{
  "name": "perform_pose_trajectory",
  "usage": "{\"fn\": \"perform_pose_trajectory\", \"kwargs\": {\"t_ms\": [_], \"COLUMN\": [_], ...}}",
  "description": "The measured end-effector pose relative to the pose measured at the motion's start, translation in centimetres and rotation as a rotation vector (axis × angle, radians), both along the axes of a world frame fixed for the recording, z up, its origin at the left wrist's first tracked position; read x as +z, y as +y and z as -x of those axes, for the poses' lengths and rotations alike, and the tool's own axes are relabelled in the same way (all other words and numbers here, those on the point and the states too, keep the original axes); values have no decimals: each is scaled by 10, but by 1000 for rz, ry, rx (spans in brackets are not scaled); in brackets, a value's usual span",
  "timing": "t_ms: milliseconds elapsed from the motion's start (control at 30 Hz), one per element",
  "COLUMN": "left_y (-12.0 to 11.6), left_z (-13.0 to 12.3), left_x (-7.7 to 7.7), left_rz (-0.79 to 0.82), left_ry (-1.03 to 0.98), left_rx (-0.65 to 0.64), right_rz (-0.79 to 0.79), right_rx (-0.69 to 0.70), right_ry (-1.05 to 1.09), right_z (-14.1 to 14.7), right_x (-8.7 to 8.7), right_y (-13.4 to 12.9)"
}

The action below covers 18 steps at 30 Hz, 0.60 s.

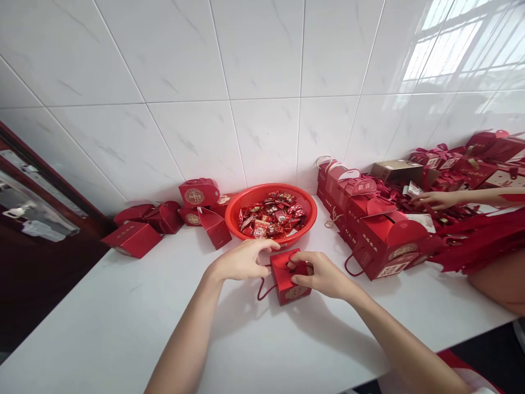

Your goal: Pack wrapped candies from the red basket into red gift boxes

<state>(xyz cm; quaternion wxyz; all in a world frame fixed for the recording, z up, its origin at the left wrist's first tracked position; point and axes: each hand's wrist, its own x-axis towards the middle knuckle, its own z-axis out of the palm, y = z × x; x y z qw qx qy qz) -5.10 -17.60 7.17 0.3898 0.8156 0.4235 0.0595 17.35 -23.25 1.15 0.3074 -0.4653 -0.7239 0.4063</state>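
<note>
A small red box (289,284) with a gold pattern on its front stands on the white table, a dark red cord handle looping out at its left. My right hand (322,273) is at the top of the box, its fingers and thumb closed on the top flap. Beside the upper left edge of the box is my left hand (246,260), thumb and fingers apart, with nothing visible between them. Just behind the box sits a red plastic basket (233,203) holding many small red wrapped packets (273,216).
Several red boxes (135,239) stand at the left by the tiled wall. A row of red gift boxes (381,246) lines the right of the basket. Farther right, another person's hand (438,200) reaches among more red boxes. The table (123,328) has its front edge below.
</note>
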Motion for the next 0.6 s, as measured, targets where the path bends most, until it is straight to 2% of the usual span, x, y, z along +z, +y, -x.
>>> {"fn": "perform_pose_trajectory", "kwargs": {"t_ms": [133, 233, 300, 367, 467, 600], "left_y": [5, 5, 2, -5, -18, -31], "left_z": [10, 9, 5, -1, -9, -12], "left_x": [7, 11, 12, 12, 13, 13], "left_rz": [159, 257, 314, 355, 332, 151], "left_ry": [-304, -549, -680, -782, -854, -936], "left_rx": [94, 178, 171, 96, -31, -44], "right_rz": [-33, -35, -7, 4, -60, -190], "right_rx": [15, -19, -52, -73, -99, -194], "right_ry": [-89, -21, 93, 205, 273, 272], "right_z": [0, 2, 5, 8, 16, 24], "right_x": [4, 10, 17, 23, 29, 28], "right_y": [-2, -1, -1, -1, -4, -11]}}
